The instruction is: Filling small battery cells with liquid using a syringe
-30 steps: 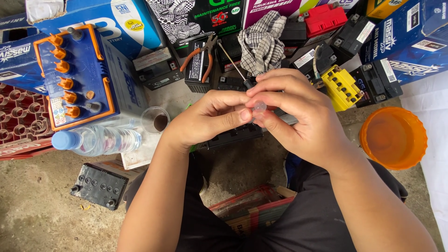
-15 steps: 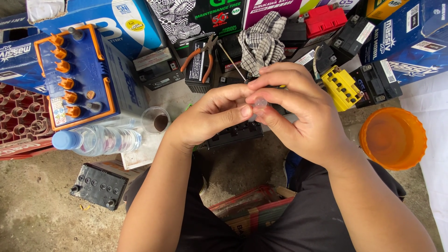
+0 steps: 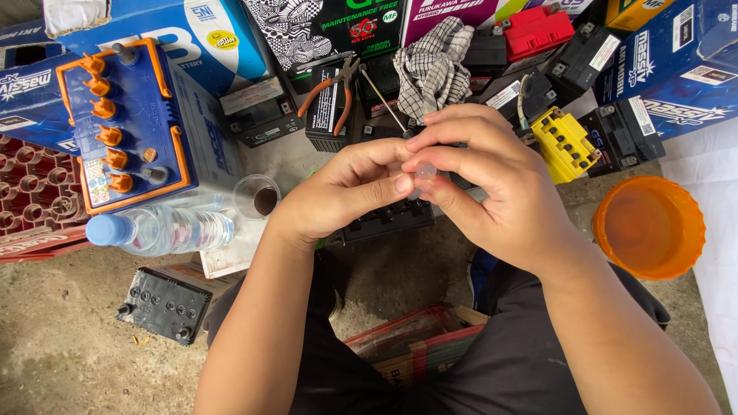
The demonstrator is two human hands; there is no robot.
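Observation:
My left hand [image 3: 342,192] and my right hand [image 3: 492,188] meet in the middle of the view, fingertips pinched together on a small clear plastic piece [image 3: 424,172]. Both hands hover just above a small black battery [image 3: 388,220] that stands on the ground between my knees. Most of the clear piece is hidden by my thumbs and fingers.
A large blue battery with orange caps [image 3: 123,127] stands at the left, a clear water bottle [image 3: 157,230] and a small cup [image 3: 257,196] beside it. Orange-handled pliers [image 3: 338,92], a checked rag [image 3: 434,65], a yellow battery [image 3: 565,142] and an orange bowl [image 3: 649,227] surround me.
My hands have stayed together over the black battery, with only slight finger shifts on the clear piece.

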